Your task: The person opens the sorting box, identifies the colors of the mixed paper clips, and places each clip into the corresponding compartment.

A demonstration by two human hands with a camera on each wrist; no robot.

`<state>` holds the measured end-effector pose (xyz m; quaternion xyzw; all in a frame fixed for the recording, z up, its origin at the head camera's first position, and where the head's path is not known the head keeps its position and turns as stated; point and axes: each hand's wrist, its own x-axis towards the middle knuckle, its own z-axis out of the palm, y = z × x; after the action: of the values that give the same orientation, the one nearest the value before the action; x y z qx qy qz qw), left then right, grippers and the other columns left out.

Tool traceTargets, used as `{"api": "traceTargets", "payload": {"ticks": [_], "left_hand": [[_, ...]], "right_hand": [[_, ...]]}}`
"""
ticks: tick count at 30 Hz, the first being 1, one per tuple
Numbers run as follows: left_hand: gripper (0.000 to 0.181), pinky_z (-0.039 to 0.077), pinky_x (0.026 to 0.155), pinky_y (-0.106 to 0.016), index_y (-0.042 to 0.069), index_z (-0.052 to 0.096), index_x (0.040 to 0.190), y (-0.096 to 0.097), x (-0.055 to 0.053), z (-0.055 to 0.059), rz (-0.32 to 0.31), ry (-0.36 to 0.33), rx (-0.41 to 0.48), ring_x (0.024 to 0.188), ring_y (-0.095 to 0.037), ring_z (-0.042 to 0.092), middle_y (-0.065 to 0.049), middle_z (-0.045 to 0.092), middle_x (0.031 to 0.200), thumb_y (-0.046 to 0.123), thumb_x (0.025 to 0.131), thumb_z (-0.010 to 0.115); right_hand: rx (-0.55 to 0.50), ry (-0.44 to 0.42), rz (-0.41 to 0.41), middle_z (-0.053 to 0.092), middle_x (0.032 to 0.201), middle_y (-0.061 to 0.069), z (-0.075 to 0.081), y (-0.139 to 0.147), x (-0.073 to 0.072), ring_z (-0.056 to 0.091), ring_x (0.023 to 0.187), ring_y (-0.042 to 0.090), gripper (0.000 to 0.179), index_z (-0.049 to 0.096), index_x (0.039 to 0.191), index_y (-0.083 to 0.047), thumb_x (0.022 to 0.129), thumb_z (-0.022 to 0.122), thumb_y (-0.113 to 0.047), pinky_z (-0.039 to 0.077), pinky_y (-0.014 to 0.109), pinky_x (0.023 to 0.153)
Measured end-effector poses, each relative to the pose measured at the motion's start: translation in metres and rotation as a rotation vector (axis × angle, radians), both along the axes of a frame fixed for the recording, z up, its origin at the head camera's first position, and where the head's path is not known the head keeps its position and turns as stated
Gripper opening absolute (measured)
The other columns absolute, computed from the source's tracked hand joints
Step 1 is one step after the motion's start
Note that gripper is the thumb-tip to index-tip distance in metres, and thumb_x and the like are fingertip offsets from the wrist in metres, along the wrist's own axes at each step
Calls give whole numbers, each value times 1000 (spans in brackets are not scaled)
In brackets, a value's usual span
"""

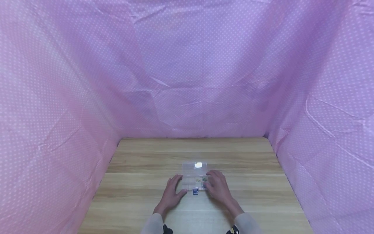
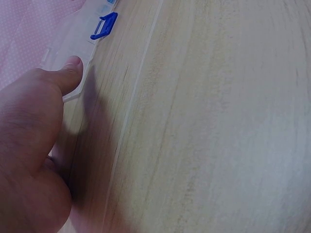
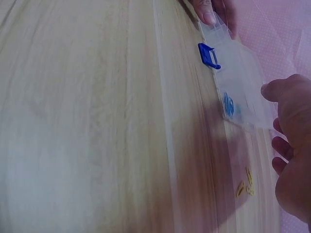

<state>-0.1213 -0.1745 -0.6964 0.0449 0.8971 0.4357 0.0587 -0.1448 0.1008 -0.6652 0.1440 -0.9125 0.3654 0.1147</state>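
Observation:
A clear plastic compartment box (image 1: 188,184) lies on the table with its lid (image 1: 190,169) folded back and a blue latch (image 2: 105,26) at its front edge. My left hand (image 1: 171,192) holds the box's left end, thumb at the front corner and fingers toward the back. At the other end is my right hand (image 1: 218,187), fingers loosely bent, thumb over the compartments. Blue paper clips (image 3: 228,105) lie in the right end compartment; green clips (image 1: 204,179) show behind them. Several yellow paper clips (image 3: 241,188) lie on the tabletop beside the box, hidden under my right hand in the head view.
The wood-grain table (image 1: 140,162) extends around the box on every side. Pink dotted cloth (image 1: 187,107) hangs behind the table and along both sides.

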Motion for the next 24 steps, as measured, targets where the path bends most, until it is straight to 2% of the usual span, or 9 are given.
{"api": "traceTargets", "payload": {"ticks": [8,13,18,24], "left_hand": [[71,17,145,-71,17,50,167,0,0,-4,12,-5,1,172,-47,32,-17,48,178,35,105,81],[71,19,143,-75,18,51,167,0,0,-3,15,-9,10,172,-49,31,-18,47,178,35,105,81],[71,18,145,-72,18,50,168,0,1,-3,15,-14,11,173,-47,31,-16,48,178,36,106,80],[70,16,146,-69,15,51,167,-1,1,-3,6,0,16,172,-46,34,-17,50,176,34,106,80]], "right_hand": [[28,37,-48,78,132,16,-2,18,6,68,131,42,42,77,125,-4,87,94,-10,55,67,118],[17,-23,-72,77,136,18,-2,32,13,67,134,43,42,76,129,-4,90,91,-11,54,68,121],[-17,-101,-86,73,143,18,-3,47,19,64,140,44,44,74,135,-4,94,89,-13,49,72,125],[6,-61,-94,75,138,18,-8,60,21,66,135,43,44,75,132,-2,91,91,-10,52,69,122]]}}
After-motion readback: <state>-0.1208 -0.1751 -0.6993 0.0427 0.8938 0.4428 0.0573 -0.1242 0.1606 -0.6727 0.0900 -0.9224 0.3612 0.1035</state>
